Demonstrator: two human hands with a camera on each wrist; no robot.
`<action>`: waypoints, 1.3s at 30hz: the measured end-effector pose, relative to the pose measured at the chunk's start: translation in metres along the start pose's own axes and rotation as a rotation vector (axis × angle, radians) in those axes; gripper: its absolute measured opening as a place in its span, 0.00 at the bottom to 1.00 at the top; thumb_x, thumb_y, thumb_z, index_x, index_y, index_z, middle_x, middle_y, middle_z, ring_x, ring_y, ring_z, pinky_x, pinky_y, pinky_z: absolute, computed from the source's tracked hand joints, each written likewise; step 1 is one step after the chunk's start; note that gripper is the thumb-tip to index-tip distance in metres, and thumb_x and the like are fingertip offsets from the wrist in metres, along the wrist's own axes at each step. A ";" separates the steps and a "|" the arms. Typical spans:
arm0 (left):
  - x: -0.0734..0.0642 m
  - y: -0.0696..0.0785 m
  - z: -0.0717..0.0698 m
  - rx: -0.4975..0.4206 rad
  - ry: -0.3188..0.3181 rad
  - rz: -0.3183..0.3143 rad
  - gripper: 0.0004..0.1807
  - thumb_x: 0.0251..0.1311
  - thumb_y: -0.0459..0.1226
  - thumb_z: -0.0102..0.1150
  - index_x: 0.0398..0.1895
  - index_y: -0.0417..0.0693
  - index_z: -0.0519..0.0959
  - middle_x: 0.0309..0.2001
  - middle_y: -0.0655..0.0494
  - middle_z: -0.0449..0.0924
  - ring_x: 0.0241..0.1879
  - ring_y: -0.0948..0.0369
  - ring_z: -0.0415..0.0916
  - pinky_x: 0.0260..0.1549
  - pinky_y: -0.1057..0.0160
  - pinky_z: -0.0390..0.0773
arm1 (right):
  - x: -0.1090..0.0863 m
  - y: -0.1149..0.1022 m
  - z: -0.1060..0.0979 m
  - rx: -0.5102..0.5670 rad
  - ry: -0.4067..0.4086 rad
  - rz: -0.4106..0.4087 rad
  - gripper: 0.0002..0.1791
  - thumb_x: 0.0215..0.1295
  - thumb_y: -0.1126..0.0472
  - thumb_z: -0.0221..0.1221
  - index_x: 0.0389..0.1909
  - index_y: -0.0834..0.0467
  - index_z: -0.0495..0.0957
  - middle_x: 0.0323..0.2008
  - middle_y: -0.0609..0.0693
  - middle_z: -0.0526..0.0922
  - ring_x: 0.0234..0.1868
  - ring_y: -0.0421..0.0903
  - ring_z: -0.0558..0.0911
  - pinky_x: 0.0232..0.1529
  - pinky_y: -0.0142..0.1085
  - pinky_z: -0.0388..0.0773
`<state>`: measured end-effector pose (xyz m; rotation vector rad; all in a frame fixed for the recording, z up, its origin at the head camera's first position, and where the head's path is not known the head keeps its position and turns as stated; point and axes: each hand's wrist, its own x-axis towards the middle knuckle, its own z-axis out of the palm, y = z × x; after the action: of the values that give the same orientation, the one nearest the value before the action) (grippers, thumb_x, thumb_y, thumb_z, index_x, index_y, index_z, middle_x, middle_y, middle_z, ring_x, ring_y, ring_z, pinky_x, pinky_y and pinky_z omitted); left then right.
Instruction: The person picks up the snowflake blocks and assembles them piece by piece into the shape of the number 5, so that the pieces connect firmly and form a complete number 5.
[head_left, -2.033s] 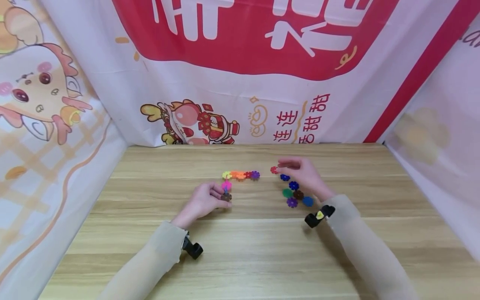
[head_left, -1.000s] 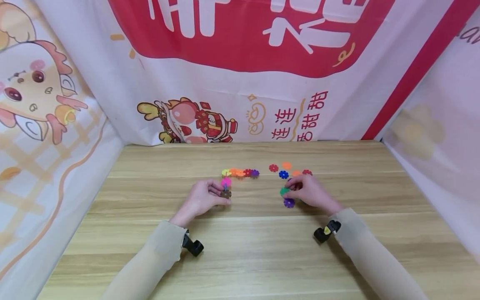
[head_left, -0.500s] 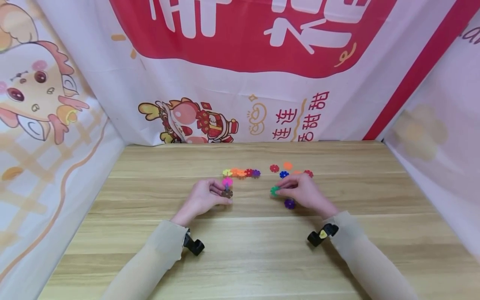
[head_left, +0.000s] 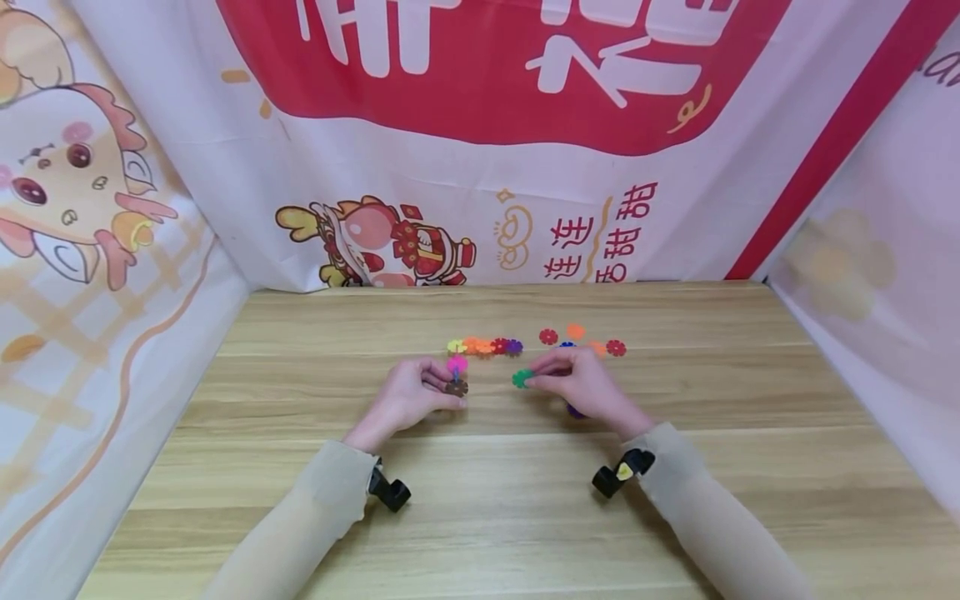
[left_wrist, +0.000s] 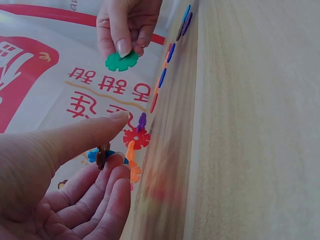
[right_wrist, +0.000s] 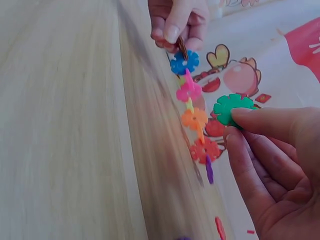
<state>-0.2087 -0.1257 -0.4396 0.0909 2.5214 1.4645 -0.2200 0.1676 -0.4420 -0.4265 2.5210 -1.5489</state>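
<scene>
My left hand [head_left: 416, 387] pinches a brown snowflake disc [head_left: 457, 388] at the near end of a chain of slotted plastic discs. In the right wrist view a blue disc [right_wrist: 184, 62] is joined to the brown one, followed by a pink disc [right_wrist: 189, 91]. From the yellow disc [head_left: 456, 346] the chain turns right, through orange and red, to a purple disc [head_left: 513, 346] at its far end. My right hand [head_left: 577, 379] grips a single green snowflake disc [right_wrist: 232, 109] between thumb and fingers, a short gap to the right of the brown disc.
Loose discs lie flat right of the chain: a red one [head_left: 548, 337], an orange one [head_left: 575, 332] and another red one [head_left: 616, 348] among them. A loose purple disc [head_left: 575, 411] is partly covered by my right hand. A printed cloth [head_left: 480, 217] hangs behind the wooden table [head_left: 480, 517].
My right hand went from a red disc at the back to the loose discs nearer me, picked up the green one and carried it left towards the chain. The left hand keeps its hold.
</scene>
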 end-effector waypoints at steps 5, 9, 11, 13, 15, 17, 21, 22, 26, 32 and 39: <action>0.000 0.000 0.001 -0.001 0.003 0.003 0.21 0.43 0.37 0.84 0.39 0.46 0.82 0.37 0.54 0.83 0.37 0.56 0.80 0.38 0.56 0.80 | 0.004 -0.008 0.013 0.007 -0.004 -0.021 0.07 0.63 0.59 0.72 0.42 0.51 0.88 0.38 0.44 0.89 0.40 0.45 0.86 0.43 0.43 0.83; 0.000 0.000 0.001 -0.001 0.000 0.012 0.21 0.44 0.37 0.83 0.39 0.46 0.81 0.37 0.55 0.83 0.37 0.56 0.80 0.38 0.57 0.80 | 0.008 -0.011 0.025 -0.001 -0.009 -0.035 0.07 0.62 0.60 0.72 0.40 0.50 0.88 0.37 0.43 0.88 0.39 0.44 0.86 0.42 0.43 0.83; 0.000 -0.001 0.001 -0.005 -0.002 0.013 0.21 0.44 0.36 0.83 0.39 0.46 0.81 0.37 0.55 0.83 0.37 0.57 0.80 0.39 0.57 0.80 | 0.011 -0.012 0.031 0.005 -0.012 -0.043 0.06 0.62 0.61 0.72 0.40 0.50 0.88 0.36 0.43 0.88 0.38 0.43 0.86 0.43 0.43 0.83; 0.000 -0.002 0.001 -0.005 -0.002 0.016 0.21 0.45 0.36 0.83 0.39 0.46 0.81 0.37 0.55 0.83 0.36 0.57 0.80 0.38 0.57 0.81 | 0.014 -0.011 0.037 0.016 -0.018 -0.056 0.07 0.62 0.63 0.72 0.39 0.51 0.88 0.36 0.44 0.89 0.38 0.44 0.86 0.43 0.43 0.83; 0.000 -0.002 0.001 -0.005 -0.002 0.018 0.21 0.45 0.37 0.83 0.39 0.46 0.81 0.37 0.55 0.83 0.36 0.57 0.80 0.38 0.57 0.81 | 0.017 -0.010 0.042 0.020 -0.023 -0.058 0.07 0.61 0.63 0.73 0.39 0.51 0.87 0.36 0.44 0.89 0.38 0.43 0.86 0.43 0.42 0.83; 0.000 -0.002 0.001 -0.006 -0.004 0.018 0.21 0.45 0.37 0.83 0.39 0.45 0.81 0.38 0.55 0.83 0.37 0.57 0.81 0.39 0.57 0.81 | 0.019 -0.010 0.045 0.028 -0.032 -0.062 0.08 0.61 0.64 0.72 0.39 0.52 0.87 0.36 0.44 0.88 0.38 0.44 0.86 0.43 0.41 0.84; -0.001 -0.001 0.001 -0.007 -0.012 0.020 0.21 0.44 0.36 0.83 0.40 0.46 0.81 0.38 0.55 0.83 0.37 0.57 0.81 0.40 0.57 0.82 | 0.021 -0.012 0.051 0.037 -0.050 -0.066 0.08 0.62 0.65 0.72 0.40 0.52 0.87 0.36 0.44 0.88 0.39 0.44 0.86 0.43 0.39 0.84; -0.001 -0.001 0.001 -0.005 -0.014 0.021 0.21 0.44 0.36 0.83 0.40 0.46 0.82 0.38 0.55 0.83 0.37 0.57 0.81 0.40 0.57 0.82 | 0.022 -0.012 0.053 0.040 -0.050 -0.069 0.08 0.61 0.66 0.72 0.40 0.52 0.87 0.37 0.44 0.88 0.39 0.44 0.86 0.43 0.39 0.84; -0.001 -0.001 0.001 -0.002 -0.019 0.026 0.21 0.44 0.36 0.83 0.40 0.46 0.82 0.38 0.55 0.83 0.37 0.56 0.81 0.40 0.57 0.82 | 0.022 -0.012 0.056 0.052 -0.043 -0.079 0.09 0.60 0.68 0.72 0.39 0.53 0.87 0.36 0.44 0.88 0.39 0.43 0.86 0.43 0.37 0.84; -0.002 0.000 0.001 -0.014 -0.019 0.041 0.20 0.44 0.36 0.83 0.40 0.45 0.82 0.38 0.54 0.83 0.37 0.56 0.81 0.40 0.57 0.82 | 0.022 -0.012 0.061 0.063 -0.050 -0.118 0.10 0.58 0.71 0.72 0.39 0.56 0.87 0.37 0.46 0.88 0.38 0.44 0.87 0.42 0.36 0.84; -0.003 0.000 0.003 0.023 -0.010 0.066 0.23 0.44 0.43 0.84 0.41 0.47 0.83 0.39 0.56 0.83 0.38 0.57 0.81 0.40 0.57 0.83 | 0.022 -0.011 0.063 0.077 -0.054 -0.116 0.09 0.60 0.70 0.71 0.40 0.55 0.88 0.37 0.45 0.89 0.39 0.43 0.87 0.43 0.36 0.84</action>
<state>-0.2048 -0.1236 -0.4406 0.1865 2.5508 1.4561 -0.2216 0.1027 -0.4599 -0.6055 2.4263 -1.6456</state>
